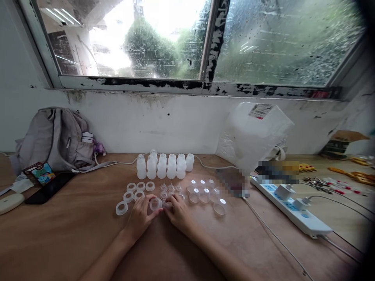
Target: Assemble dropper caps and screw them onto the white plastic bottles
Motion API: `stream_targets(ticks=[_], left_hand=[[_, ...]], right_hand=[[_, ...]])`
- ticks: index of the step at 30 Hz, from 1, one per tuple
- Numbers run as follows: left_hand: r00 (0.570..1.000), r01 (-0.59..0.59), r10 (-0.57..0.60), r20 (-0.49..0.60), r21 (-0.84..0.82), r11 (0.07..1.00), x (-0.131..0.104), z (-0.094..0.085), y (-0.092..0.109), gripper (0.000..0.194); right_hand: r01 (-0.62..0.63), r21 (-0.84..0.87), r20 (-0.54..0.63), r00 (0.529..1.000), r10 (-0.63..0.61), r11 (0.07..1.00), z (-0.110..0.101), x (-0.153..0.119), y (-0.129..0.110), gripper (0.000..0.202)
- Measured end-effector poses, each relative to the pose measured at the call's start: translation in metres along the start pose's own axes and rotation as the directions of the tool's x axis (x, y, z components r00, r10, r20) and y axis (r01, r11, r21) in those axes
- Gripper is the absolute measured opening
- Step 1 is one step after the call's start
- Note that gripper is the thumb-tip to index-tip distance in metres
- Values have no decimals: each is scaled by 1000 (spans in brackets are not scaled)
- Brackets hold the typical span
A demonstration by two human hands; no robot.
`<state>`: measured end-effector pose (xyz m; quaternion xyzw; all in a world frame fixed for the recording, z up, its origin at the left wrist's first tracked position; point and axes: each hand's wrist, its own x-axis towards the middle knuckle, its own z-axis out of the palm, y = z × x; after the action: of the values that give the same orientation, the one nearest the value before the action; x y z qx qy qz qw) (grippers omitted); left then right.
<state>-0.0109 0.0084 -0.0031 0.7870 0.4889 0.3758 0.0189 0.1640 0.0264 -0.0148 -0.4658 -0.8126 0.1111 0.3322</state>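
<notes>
My left hand (pixel 143 214) is closed round the rim of a translucent bottle collar ring (pixel 155 203), held just above the table. Close beside it, my right hand (pixel 177 212) pinches a small clear piece that looks like a bottle teat (pixel 166 204), mostly hidden by the fingers. Several matching rings (pixel 121 208) lie in rows to the left. Beyond my fingers, clear teats (pixel 170 187) stand in rows, some partly covered by my right hand. Round clear caps (pixel 219 208) are laid out to the right. Several small frosted bottles (pixel 162 167) stand upright behind the parts.
A grey backpack (pixel 60 138), a dark phone (pixel 49 188) and a round white object (pixel 11 203) are at the left. At the right are a plastic bag (pixel 252 134), a white power strip (pixel 295 207) with cables, and yellow-handled tools (pixel 356 175). A wall and window stand behind.
</notes>
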Motion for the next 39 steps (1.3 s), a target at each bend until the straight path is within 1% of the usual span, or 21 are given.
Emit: stream_targets(ticks=[3,6,9,11,14,16,20,23,25,29,31,33,35,37,39], left_hand=[[998,-70,70,-6,-22,997,-3,-1,2,31],[991,-133,133,11,-12,991,-4,2,4,30],[986,-160,160,47,-2,987,-3,5,7,31],[982,-174,173,72,11,985,-2,8,10,33],[976,-193,188,108,38,981,0,12,12,36],[974,-192,184,131,51,980,1,14,13,38],[973,-163,149,179,68,984,1,15,11,39],[968,-126,108,227,65,990,0,14,13,36],[967,-100,87,240,42,994,1,12,15,34],[975,-23,34,221,-52,998,2,10,19,19],[981,62,-33,190,-149,987,3,10,20,20],[975,190,-143,170,-302,934,4,11,20,22],[952,303,-249,177,-458,836,6,14,20,23],[930,368,-308,203,-574,732,6,17,20,23],[910,410,-337,243,-651,639,6,20,21,24]], right_hand=[[51,-12,43,998,-51,999,-3,-7,-2,12],[58,-10,93,994,-57,998,-4,-12,-2,14],[42,95,109,993,-52,995,-9,-13,-1,21],[18,190,74,997,-33,982,-13,-11,0,20],[-38,279,-24,999,46,960,-18,-9,4,17],[-63,296,-66,994,86,953,-18,-8,8,17],[-78,287,-91,990,109,955,-13,-8,9,16],[-72,268,-87,991,99,961,-9,-9,7,16],[-71,255,-87,992,96,964,-8,-9,7,16],[-69,266,-87,992,95,962,-9,-9,6,17],[-55,292,-71,994,79,955,-11,-9,5,19],[-31,345,-32,999,44,938,-15,-10,1,20],[-24,426,10,1000,22,904,-19,-11,-5,21],[-58,515,41,998,43,855,-22,-13,-10,21],[-115,594,68,993,92,796,-22,-14,-12,20]])
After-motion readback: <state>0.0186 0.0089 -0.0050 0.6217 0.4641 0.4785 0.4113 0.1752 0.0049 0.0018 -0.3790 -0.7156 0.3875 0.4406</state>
